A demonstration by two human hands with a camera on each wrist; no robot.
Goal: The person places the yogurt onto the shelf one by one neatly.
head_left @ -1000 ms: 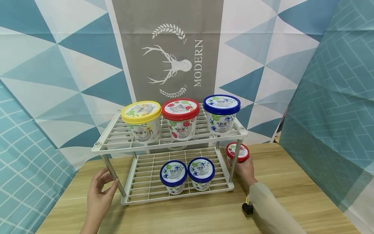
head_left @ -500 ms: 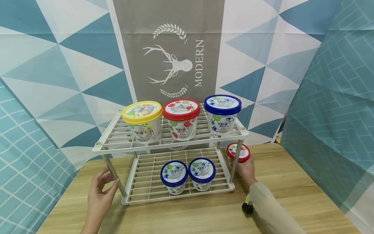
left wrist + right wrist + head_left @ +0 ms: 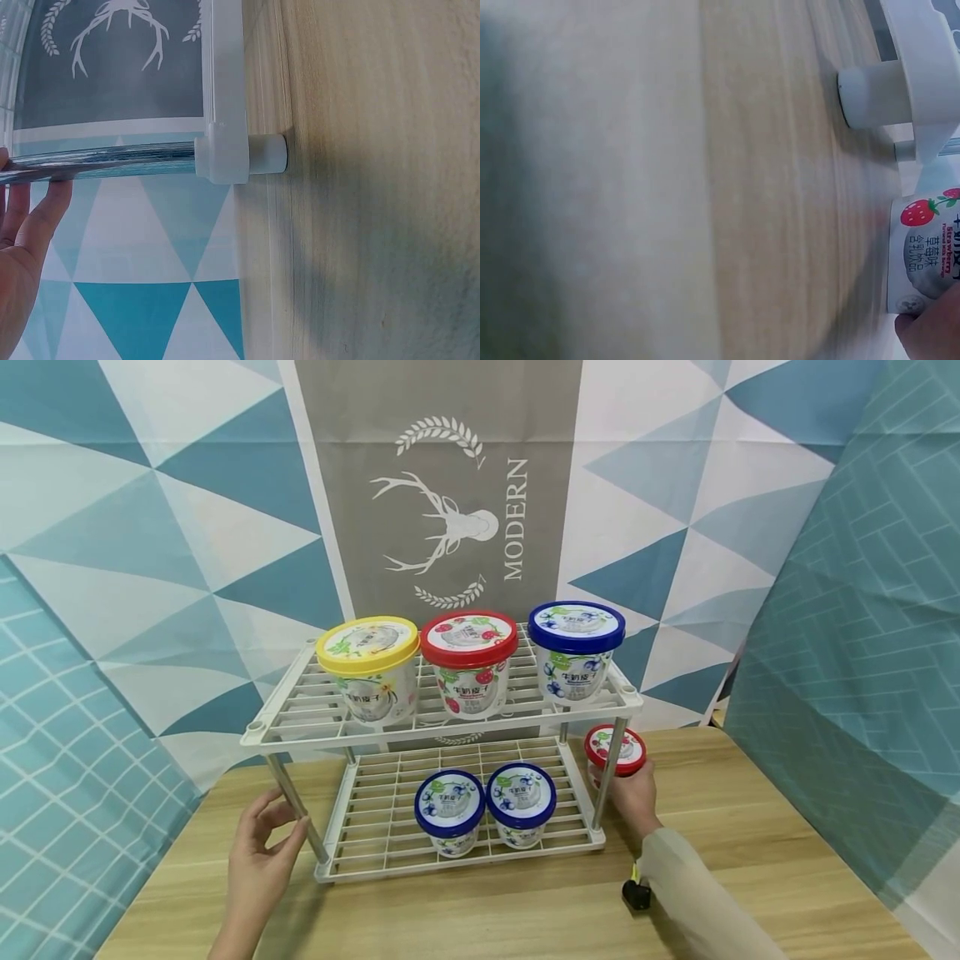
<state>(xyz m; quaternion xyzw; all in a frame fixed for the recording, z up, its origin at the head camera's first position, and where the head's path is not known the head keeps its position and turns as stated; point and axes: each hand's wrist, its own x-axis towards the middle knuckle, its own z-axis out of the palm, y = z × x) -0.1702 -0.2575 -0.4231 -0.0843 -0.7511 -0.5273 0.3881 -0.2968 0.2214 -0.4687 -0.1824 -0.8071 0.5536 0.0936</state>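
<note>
My left hand is at the front left metal post of a white two-tier rack. Fingers and thumb pinch that post from opposite sides. On the table right of the rack, my right hand grips a small strawberry tub with a red lid. Its strawberry print faces the right wrist camera, beside the rack's foot. Up on the top tier stand a yellow-lidded tub, a red-lidded tub and a blue-lidded tub. Two small blue-lidded tubs, left and right, sit on the lower tier.
The rack stands on a wooden table. Patterned cloth hangs behind, and tiled-print cloth covers both sides. A small black object hangs by the right sleeve.
The whole scene has shifted slightly right in the head view. Both hands keep their holds, and the tubs stay in place on the rack.
</note>
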